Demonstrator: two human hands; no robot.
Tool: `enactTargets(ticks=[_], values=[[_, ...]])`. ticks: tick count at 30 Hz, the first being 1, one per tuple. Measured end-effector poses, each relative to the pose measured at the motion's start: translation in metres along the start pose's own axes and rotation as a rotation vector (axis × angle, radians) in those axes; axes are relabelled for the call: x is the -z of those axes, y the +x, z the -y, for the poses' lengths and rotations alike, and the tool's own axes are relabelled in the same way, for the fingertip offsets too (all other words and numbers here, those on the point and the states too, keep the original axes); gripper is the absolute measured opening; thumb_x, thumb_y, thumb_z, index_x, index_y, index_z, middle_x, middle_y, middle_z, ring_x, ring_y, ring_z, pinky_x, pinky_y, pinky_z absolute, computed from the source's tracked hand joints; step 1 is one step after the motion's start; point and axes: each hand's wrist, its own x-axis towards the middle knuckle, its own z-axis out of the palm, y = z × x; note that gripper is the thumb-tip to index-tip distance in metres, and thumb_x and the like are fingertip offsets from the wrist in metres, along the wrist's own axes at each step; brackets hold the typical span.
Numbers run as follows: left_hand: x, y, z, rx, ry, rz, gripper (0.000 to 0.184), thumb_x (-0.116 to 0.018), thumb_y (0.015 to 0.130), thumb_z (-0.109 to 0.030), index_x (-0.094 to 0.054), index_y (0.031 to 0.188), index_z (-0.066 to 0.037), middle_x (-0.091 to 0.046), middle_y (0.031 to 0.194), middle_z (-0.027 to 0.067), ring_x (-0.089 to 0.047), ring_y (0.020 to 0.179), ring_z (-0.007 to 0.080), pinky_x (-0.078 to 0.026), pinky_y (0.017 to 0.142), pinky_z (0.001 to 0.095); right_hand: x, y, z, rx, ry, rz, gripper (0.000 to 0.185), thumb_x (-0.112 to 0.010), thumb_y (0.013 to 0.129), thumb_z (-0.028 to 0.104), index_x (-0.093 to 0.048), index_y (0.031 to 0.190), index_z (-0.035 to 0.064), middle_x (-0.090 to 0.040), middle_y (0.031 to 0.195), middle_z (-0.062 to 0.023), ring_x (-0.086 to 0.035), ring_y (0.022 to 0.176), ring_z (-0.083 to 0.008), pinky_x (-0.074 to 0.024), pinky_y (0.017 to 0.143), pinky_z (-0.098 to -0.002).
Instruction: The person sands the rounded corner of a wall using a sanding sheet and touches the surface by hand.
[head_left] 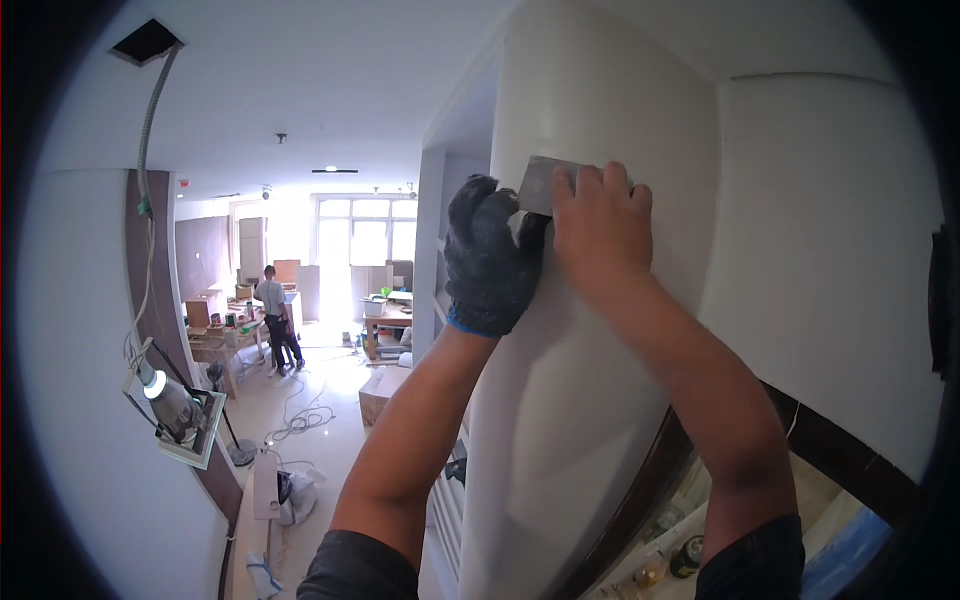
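Observation:
A flat grey rectangular sheet or block [541, 184] lies against the upper part of a white curved wall [610, 110]. My bare right hand [602, 232] presses on its right side, fingers bent over it and pointing up. My left hand [492, 250], in a dark glove with a blue cuff, is just left of the grey piece, at the wall's edge. Its fingers are curled and apart from the thumb, and nothing shows between them. The thumb is close to the lower edge of the grey piece.
A lit lamp [170, 402] hangs at the left wall below a cable. Further back a person [272, 310] stands by a cluttered workbench [215, 345]. Coiled cable [300, 420] and a cardboard box [380, 390] lie on the floor. Jars [686, 556] stand at lower right.

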Motion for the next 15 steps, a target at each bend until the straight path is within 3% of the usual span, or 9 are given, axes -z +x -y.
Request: enactTargets(ticks=[3, 5, 9, 12, 15], values=[[0.001, 0.016, 0.000, -0.068, 0.015, 0.175, 0.045, -0.074, 0.083, -0.001, -0.063, 0.126, -0.005, -0.063, 0.132, 0.0201, -0.066, 0.118, 0.0399, -0.057, 0.096, 0.0478, 0.010, 0.003, 0.001, 0.030, 0.101, 0.223, 0.041, -0.059, 0.097, 0.014, -0.067, 0.136, 0.0048, -0.069, 0.122, -0.0090, -0.055, 0.125, -0.0295, -0.0455, 0.104, -0.0476], [-0.006, 0.023, 0.013, -0.217, 0.039, 0.212, 0.042, -0.073, 0.081, -0.002, -0.068, 0.123, -0.007, -0.068, 0.126, 0.0190, -0.068, 0.114, 0.0396, -0.058, 0.095, 0.0481, -0.009, -0.008, -0.008, 0.030, 0.287, 0.023, 0.049, -0.064, 0.097, 0.018, -0.061, 0.143, 0.0038, -0.067, 0.128, -0.0114, -0.054, 0.130, -0.0326, -0.0429, 0.110, -0.0501], [-0.010, 0.024, 0.023, -0.173, 0.127, 0.269, 0.046, -0.071, 0.081, -0.002, -0.071, 0.126, -0.010, -0.070, 0.126, 0.0179, -0.067, 0.118, 0.0407, -0.057, 0.098, 0.0494, -0.049, -0.018, -0.024, -0.058, 0.696, -0.473, 0.083, -0.079, 0.088, 0.031, -0.043, 0.158, 0.0038, -0.053, 0.151, -0.0184, -0.044, 0.145, -0.0395, -0.0318, 0.121, -0.0598], [-0.013, 0.027, 0.022, -0.198, 0.127, 0.223, 0.046, -0.070, 0.081, -0.002, -0.072, 0.126, -0.011, -0.070, 0.126, 0.0167, -0.067, 0.118, 0.0399, -0.057, 0.099, 0.0483, -0.111, -0.026, -0.013, -0.292, 0.661, -0.400, 0.108, -0.088, 0.077, 0.042, -0.033, 0.163, 0.0076, -0.035, 0.165, -0.0221, -0.032, 0.154, -0.0423, -0.0234, 0.125, -0.0645], [-0.012, 0.030, 0.023, -0.133, 0.100, 0.269, 0.047, -0.070, 0.081, -0.001, -0.073, 0.126, -0.012, -0.071, 0.127, 0.0161, -0.068, 0.118, 0.0388, -0.057, 0.100, 0.0480, -0.113, -0.031, -0.007, -0.324, 0.632, -0.357, 0.107, -0.088, 0.078, 0.044, -0.034, 0.163, 0.0083, -0.030, 0.169, -0.0221, -0.026, 0.157, -0.0434, -0.0179, 0.125, -0.0681]])
